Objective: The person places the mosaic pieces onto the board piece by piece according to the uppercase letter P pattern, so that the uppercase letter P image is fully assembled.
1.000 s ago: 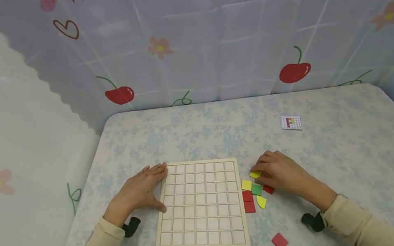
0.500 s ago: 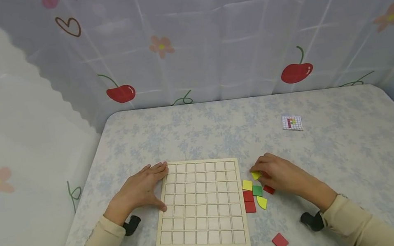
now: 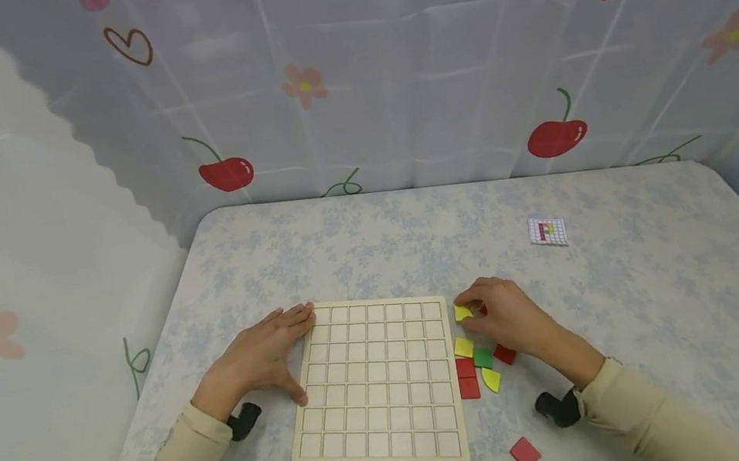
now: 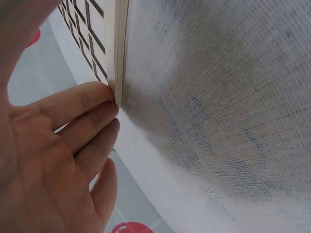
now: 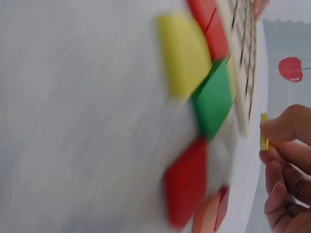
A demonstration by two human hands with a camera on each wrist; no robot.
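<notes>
The board (image 3: 374,374) lies flat on the bench (image 3: 378,241), both of the person's hands at its sides. The left hand (image 3: 257,362) reaches in from the board's left with fingers extended and thumb spread wide; the fingertips meet the board's edge at its far left corner, and the thumb rests farther down the same side. It steadies no piece.

The right hand (image 3: 510,313) bends in from the board's right, its wrist farther out and nearer the person than its fingertips. Thumb and forefinger pinch a yellow piece (image 3: 463,313) edge-on, the other fingers curled; the piece is just beside the board's far right corner.

Nearer the person along the board's right side lie a yellow square (image 3: 464,347) and two red squares (image 3: 468,378). Just beyond those, farther from the board, are a green square (image 3: 482,358), a yellow quarter (image 3: 491,380) and a red piece (image 3: 505,354). A lone red square (image 3: 525,453) sits off the board's near right corner.
</notes>
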